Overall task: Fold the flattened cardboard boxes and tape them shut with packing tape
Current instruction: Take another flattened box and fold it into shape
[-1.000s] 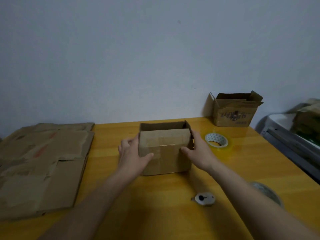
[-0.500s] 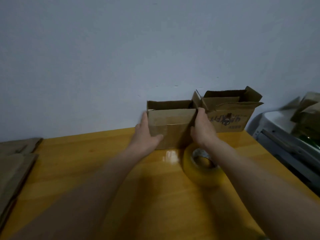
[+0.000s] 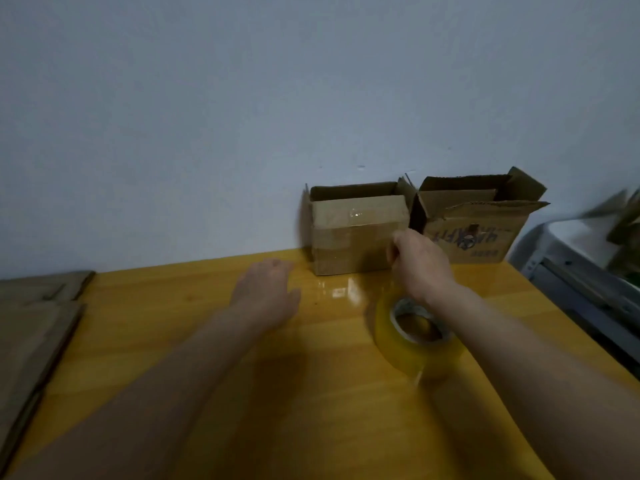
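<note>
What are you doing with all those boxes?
A person is making up cardboard boxes. A taped box stands at the wall beside a printed box, both with top flaps open. The right hand is at its front corner; contact is unclear. The left hand hovers open over the table. A tape roll lies near the right wrist, and flat cardboard waits on the left.

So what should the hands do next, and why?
Probably the left hand should reach left for the flattened brown cardboard sheets: the taped brown cardboard box already stands by the wall, beside the printed open-flapped cardboard box, and neither hand holds anything.
</note>
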Motion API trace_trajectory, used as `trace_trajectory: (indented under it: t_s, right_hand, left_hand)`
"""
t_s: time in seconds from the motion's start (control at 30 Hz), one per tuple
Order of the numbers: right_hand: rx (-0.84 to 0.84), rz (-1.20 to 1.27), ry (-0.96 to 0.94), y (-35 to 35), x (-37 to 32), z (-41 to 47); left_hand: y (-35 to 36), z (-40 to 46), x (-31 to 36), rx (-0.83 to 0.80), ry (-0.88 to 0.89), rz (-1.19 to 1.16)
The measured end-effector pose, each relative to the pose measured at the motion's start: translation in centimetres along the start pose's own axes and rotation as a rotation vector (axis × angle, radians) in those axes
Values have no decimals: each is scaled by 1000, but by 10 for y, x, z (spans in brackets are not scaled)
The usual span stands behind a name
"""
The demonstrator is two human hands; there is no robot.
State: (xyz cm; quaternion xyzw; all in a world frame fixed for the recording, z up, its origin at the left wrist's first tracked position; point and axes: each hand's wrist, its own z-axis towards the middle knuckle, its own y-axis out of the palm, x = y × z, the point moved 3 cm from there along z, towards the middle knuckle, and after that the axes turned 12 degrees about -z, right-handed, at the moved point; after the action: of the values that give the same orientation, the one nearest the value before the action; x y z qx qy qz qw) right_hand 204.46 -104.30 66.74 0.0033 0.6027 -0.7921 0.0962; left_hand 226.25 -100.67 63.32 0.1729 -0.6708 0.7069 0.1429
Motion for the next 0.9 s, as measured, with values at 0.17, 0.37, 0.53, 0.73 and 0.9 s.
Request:
trace_trajectory:
  t_s: [0.17, 0.37, 0.53, 0.73, 0.9]
  right_hand:
    - [-182, 70, -257, -20, -70, -40]
    - [-300, 265, -534, -22, -185, -112]
    - [-428, 410, -589, 5, -275, -179]
    - [-776, 721, -331, 39, -355, -246]
    - [-932, 991, 14, 45, -374, -281]
  left_hand:
    - [-32, -89, -65, -90, -88, 234]
    - [-93, -217, -155, 9, -364, 163]
    - [-116, -310, -222, 106, -582, 97]
    - [-110, -364, -262, -1, -617, 121]
    - [-109, -370, -269, 76, -544, 243]
